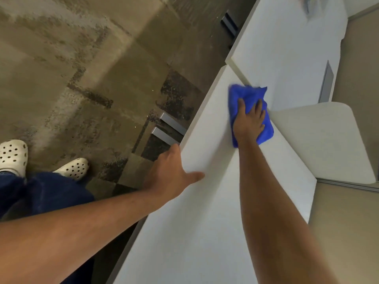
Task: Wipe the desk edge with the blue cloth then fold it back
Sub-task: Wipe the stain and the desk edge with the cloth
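Note:
A bunched blue cloth (249,95) lies on the white desk (205,222), close to the seam with a second white desk top. My right hand (249,124) presses flat on the cloth, fingers spread over it. My left hand (172,173) rests on the desk's near edge, thumb on the top surface and fingers curled over the side. It holds nothing else.
A white divider panel (328,144) stands to the right of the cloth. A second desk top (287,48) continues beyond the seam. Grey metal desk legs (170,128) show below the edge. Patchy carpet and my white clogs (12,154) are at left.

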Available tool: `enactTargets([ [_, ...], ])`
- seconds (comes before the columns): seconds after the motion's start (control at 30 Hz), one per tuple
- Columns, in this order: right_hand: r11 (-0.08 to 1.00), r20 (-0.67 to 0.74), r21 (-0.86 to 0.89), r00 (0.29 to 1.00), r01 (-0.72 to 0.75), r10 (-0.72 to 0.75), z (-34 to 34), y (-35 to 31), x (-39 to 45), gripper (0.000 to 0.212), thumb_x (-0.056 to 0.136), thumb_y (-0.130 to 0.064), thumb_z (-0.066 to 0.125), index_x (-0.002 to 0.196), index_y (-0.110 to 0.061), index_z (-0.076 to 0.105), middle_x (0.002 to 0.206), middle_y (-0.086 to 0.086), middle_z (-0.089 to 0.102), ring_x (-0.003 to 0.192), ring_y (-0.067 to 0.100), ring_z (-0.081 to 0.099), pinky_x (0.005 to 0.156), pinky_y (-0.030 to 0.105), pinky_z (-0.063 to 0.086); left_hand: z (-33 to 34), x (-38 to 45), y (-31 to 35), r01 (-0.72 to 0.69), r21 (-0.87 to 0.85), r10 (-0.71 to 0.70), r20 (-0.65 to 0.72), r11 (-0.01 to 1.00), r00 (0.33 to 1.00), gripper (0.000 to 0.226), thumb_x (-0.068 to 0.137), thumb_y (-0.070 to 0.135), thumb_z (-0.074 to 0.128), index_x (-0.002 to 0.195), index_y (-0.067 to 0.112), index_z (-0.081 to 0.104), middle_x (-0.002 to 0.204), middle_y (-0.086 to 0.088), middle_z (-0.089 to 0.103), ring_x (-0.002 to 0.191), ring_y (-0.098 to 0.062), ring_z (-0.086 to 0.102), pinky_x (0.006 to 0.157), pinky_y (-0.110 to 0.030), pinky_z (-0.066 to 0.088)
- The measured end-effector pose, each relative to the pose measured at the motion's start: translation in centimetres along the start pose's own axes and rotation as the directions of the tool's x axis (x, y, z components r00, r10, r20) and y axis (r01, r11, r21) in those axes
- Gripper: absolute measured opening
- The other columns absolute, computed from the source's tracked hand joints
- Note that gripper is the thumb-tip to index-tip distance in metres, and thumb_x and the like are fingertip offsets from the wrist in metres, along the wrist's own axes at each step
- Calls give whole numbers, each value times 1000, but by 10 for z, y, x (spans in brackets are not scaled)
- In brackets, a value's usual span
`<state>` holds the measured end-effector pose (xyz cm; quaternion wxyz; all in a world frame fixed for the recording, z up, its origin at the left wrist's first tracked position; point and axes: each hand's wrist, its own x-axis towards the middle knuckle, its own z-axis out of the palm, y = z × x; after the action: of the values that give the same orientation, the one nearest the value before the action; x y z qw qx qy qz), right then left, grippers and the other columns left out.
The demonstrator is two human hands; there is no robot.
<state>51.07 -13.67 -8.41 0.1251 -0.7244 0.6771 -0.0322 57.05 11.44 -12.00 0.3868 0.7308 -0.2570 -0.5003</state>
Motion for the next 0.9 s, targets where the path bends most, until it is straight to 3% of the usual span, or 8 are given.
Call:
enactTargets([
  [0.07, 1000, -7, -17, 1000, -7, 7, 14, -38, 5, 74, 105, -62, 31, 166, -23, 12, 175, -3, 12, 162, 25, 1, 128, 60, 2, -1, -2, 2, -12, 2, 12, 1, 1000, 1000, 72, 67, 67, 85, 109, 32, 39, 102, 11, 54, 77, -6, 55, 49, -15, 36],
  [0.17, 958, 30, -61, 960, 281, -280, 30, -60, -13, 69, 104, -62, 30, 165, -32, 16, 174, -6, 14, 162, 27, 4, 127, 58, 1, -1, -5, 5, -5, 23, 5, 8, 1000, 1000, 71, 67, 65, 87, 109, 31, 40, 103, 9, 55, 81, -11, 57, 49, -17, 39],
  [0.33, 829, 130, 10, 821, 560, -556, 9, 7, -19, 65, 106, -59, 34, 164, -36, 15, 172, -12, 18, 161, 18, 9, 130, 46, 5, -2, -2, 6, -5, 55, 5, 2, 998, 1000, 71, 66, 67, 86, 105, 27, 42, 99, 8, 56, 78, -11, 54, 48, -15, 31],
  [0.47, 986, 24, 40, 986, 165, -166, -14, 44, 5, 71, 107, -55, 38, 166, -21, 16, 174, -2, 18, 162, 21, 10, 130, 53, 8, -3, -3, 5, -6, 53, 6, 5, 999, 1000, 72, 68, 68, 84, 110, 24, 45, 100, 8, 55, 81, -11, 55, 47, -13, 30],
  [0.57, 985, -50, 16, 984, -173, 173, -8, 39, -13, 73, 106, -60, 29, 166, -20, 15, 175, -3, 10, 162, 25, 6, 128, 56, 5, -3, -5, 7, 1, 83, -2, 7, 997, 1000, 75, 68, 69, 83, 115, 23, 46, 99, 10, 53, 80, -11, 53, 46, -13, 29],
  [0.63, 980, -67, 1, 978, -197, 196, 6, 35, -46, 76, 104, -64, 27, 165, -20, 15, 175, -3, 9, 162, 26, 6, 128, 57, 6, -1, -4, 6, 4, 66, -5, 12, 998, 1000, 77, 68, 67, 84, 118, 24, 45, 103, 9, 54, 82, -11, 53, 49, -15, 35],
  [0.83, 928, 112, 19, 921, 372, -372, -3, 83, -119, 72, 100, -68, 36, 162, -46, 8, 171, -22, 11, 162, 11, 2, 130, 38, 0, 4, 1, 2, 9, -55, -7, 29, 998, 1000, 76, 64, 56, 93, 113, 27, 42, 114, 2, 63, 90, -12, 59, 57, -16, 44],
  [0.9, 911, 153, -20, 901, 413, -405, -19, 91, -81, 70, 101, -58, 43, 162, -41, 13, 171, -17, 13, 162, 16, 4, 132, 44, 3, 4, 2, 1, 7, -66, -4, 41, 998, 999, 74, 65, 56, 92, 110, 30, 39, 110, 6, 61, 89, -11, 59, 55, -14, 40],
])
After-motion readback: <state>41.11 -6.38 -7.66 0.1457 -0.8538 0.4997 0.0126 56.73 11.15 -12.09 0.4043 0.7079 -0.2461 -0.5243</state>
